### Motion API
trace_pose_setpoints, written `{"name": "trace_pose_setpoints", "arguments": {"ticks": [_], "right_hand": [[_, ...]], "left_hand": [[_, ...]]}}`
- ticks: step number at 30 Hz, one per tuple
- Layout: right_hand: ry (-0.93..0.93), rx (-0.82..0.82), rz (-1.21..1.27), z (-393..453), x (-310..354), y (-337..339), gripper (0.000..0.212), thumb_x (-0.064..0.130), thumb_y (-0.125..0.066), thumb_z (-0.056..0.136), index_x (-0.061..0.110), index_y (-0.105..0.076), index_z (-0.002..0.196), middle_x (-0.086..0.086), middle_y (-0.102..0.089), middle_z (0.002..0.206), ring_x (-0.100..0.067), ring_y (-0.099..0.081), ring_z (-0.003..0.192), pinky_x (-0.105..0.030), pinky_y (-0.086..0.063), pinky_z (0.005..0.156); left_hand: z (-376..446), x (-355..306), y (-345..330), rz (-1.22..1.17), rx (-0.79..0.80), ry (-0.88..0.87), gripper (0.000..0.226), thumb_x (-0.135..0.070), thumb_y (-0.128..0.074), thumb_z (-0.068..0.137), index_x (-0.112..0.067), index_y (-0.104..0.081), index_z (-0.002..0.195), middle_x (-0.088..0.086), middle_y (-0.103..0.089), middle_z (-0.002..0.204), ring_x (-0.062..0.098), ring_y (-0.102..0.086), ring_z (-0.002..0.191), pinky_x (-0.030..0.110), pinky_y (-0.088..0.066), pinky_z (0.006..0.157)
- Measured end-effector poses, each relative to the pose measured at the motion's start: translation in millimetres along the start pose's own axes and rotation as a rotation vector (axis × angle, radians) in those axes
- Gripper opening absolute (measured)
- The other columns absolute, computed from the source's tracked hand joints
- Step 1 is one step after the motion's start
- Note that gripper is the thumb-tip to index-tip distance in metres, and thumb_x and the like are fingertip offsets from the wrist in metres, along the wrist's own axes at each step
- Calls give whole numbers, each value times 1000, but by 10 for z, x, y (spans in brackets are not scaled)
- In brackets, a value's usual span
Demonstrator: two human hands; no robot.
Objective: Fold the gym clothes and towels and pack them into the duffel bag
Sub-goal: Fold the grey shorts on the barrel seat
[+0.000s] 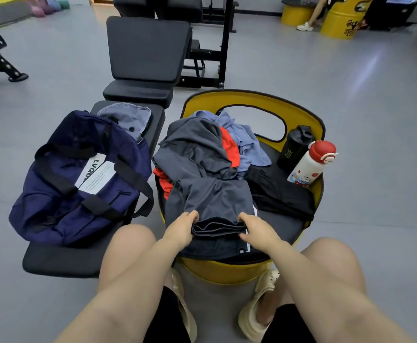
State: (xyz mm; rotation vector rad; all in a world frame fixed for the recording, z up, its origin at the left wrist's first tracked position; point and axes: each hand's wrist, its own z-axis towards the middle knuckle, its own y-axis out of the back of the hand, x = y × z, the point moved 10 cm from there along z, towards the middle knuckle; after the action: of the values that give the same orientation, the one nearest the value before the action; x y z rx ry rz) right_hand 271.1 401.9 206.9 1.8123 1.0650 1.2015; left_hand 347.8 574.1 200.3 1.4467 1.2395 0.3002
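Note:
A pile of gym clothes lies on the yellow drum seat (299,112) in front of me. On top is a dark grey garment (202,174); under it show a red piece (229,147), a light blue piece (247,144) and a black piece (279,194). My left hand (181,229) and my right hand (257,229) each grip one end of the grey garment's bunched near edge. The navy duffel bag (78,179) sits on the black bench to the left, with a grey-blue cloth (128,117) at its far end.
A black shaker bottle (294,147) and a white bottle with a red cap (311,164) stand on the seat's right side. The black weight bench (148,50) stretches away behind the bag. My knees flank the seat. Gym equipment and yellow drums stand far back.

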Motion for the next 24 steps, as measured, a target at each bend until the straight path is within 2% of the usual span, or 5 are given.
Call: {"name": "trace_pose_setpoints", "arguments": {"ticks": [6,12,15,20,24], "right_hand": [[47,104,-56,-27,-17,-346,30,23,-60,91,17,-44,115,0,-48,121,-21,-46,111,-32,-42,80],[79,106,2,19,-48,-352,47,69,-54,81,26,-52,99,10,-49,104,-10,-42,102,-26,-40,82],[41,-76,90,148,-82,-100,38,59,-48,90,23,-56,91,9,-52,97,-11,-47,97,-29,-44,80],[8,-292,112,517,-117,431,27,33,-52,97,10,-62,105,-4,-57,108,-24,-50,106,-37,-45,83],[-208,-377,189,750,-294,705,35,31,-49,98,10,-52,126,-12,-51,122,-31,-50,112,-39,-44,83]], "left_hand": [[-103,50,-300,194,108,63,39,12,-46,79,-17,-35,102,7,-44,119,28,-43,85,34,-31,71],[-41,45,-230,257,118,77,30,-2,-48,86,-13,-47,114,6,-46,124,29,-47,111,34,-36,86],[109,-5,85,183,-59,91,23,-6,-45,90,-13,-50,112,7,-49,120,27,-45,113,36,-40,84],[405,83,727,-28,-393,145,24,-18,-54,91,-11,-49,114,10,-42,120,30,-42,114,44,-46,85],[673,352,813,-184,-309,311,54,-40,-61,89,-12,-40,129,12,-40,130,30,-45,118,44,-46,90]]}}
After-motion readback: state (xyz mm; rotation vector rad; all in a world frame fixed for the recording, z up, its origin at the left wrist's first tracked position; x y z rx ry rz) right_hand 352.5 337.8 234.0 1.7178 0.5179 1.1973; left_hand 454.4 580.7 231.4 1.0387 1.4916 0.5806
